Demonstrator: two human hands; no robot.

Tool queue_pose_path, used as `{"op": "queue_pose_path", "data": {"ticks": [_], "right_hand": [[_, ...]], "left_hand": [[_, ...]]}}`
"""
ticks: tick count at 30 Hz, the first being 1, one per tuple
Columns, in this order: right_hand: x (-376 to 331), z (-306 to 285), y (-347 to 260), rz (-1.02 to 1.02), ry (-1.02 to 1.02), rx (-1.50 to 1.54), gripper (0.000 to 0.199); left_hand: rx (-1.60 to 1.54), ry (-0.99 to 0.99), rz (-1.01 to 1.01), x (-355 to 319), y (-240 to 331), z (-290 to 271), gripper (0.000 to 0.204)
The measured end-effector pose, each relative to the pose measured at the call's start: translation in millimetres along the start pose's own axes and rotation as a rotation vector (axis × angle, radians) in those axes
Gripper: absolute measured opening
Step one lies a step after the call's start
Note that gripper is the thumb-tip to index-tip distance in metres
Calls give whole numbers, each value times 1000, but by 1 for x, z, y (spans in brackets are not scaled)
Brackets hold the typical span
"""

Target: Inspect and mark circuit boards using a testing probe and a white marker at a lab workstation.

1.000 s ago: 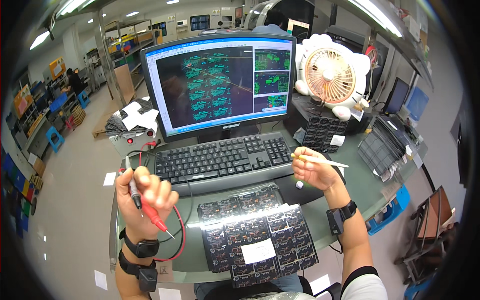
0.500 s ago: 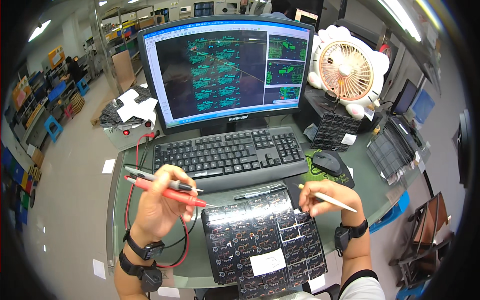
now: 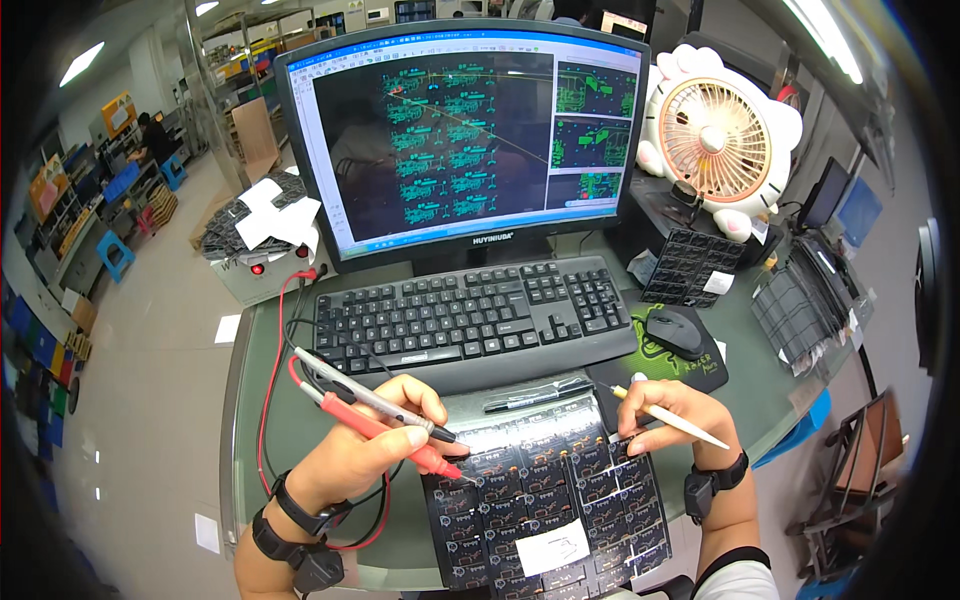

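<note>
My left hand (image 3: 350, 455) is closed around two test probes, a red probe (image 3: 347, 413) and a grey probe (image 3: 337, 378) with a black end. Their tips point at the upper left part of a black circuit board panel (image 3: 505, 505); whether they touch it I cannot tell. A white paper label (image 3: 553, 548) lies on the panel. At the panel's upper right corner, my right hand (image 3: 680, 408) pinches a pale, slender stick-like tool (image 3: 688, 428) with a tapered end. Its fingertips rest at the panel's edge.
A keyboard (image 3: 470, 318) stands beyond the panel, under a monitor (image 3: 460, 150) showing a green board layout. A dark pen (image 3: 538, 395) lies between keyboard and panel. To the right are a mouse (image 3: 673, 331), a fan (image 3: 715, 140) and stacked panels (image 3: 805, 310). Probe cables (image 3: 266, 400) run to a box (image 3: 255, 285).
My left hand has come down and to the right, bringing both probe tips to the panel's upper left part. My right hand stays by the panel's corner. The whole view has shifted slightly.
</note>
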State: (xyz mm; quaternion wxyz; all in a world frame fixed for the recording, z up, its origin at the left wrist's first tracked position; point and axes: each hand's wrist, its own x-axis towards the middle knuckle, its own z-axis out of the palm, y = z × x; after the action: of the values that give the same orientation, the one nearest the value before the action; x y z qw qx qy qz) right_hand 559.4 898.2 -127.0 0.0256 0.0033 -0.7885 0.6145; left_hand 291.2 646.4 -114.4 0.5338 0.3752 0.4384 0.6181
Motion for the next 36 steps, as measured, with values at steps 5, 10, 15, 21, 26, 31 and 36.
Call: {"op": "queue_pose_path", "data": {"ticks": [5,10,15,21,26,31,36], "right_hand": [[2,0,4,11,-17,6,22],[-1,-1,2,14,-6,-1,22],[-4,-4,-11,93,136,27,19],[-8,-30,-10,164,542,-681,16],[0,-27,18,-35,266,-1305,11],[28,-13,35,-169,211,-1245,21],[35,-9,34,-115,164,-1307,27]], "left_hand": [[37,-25,-31,-2,-2,-4,23],[103,-57,-19,1,-2,-3,22],[89,-52,-38,-1,-2,-1,19],[87,65,17,0,-5,5,25],[80,109,79,4,-4,15,23],[37,88,114,6,-5,14,20],[41,102,112,5,-6,16,23]]}}
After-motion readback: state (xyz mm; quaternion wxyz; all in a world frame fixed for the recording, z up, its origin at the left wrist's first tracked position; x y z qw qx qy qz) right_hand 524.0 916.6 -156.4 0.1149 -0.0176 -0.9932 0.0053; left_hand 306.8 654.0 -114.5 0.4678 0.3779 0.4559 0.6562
